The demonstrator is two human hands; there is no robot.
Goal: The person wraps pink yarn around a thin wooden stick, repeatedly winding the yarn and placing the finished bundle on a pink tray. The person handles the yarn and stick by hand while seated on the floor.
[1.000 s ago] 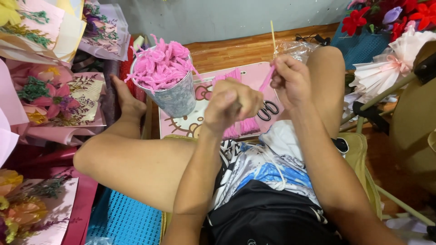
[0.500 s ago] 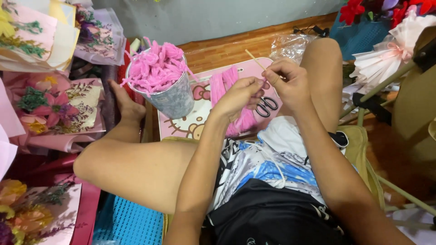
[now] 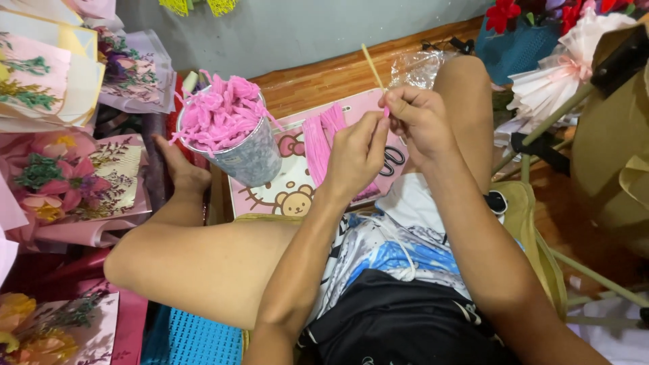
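Note:
My right hand [image 3: 419,118] pinches a thin wooden stick [image 3: 372,66] that points up and away, with a bit of pink fuzzy stem at its fingertips. My left hand [image 3: 355,152] meets it from the left, fingers closed on the same pink piece at the stick's lower end. Below both hands a bundle of pink fuzzy stems [image 3: 324,145] lies on a pink cartoon-printed board [image 3: 284,192]. A metal bucket [image 3: 253,159] full of curled pink stems stands at the board's left corner.
My bent legs frame the board, one foot [image 3: 179,169] beside the bucket. Wrapped flower bouquets [image 3: 74,182] pile up at left. A clear plastic bag [image 3: 419,67] lies on the wooden floor behind. Paper flowers [image 3: 574,61] and a blue basket stand at the right.
My left hand has come up from the lap to join the right at the stick. The stick has tilted further left. The view has shifted slightly.

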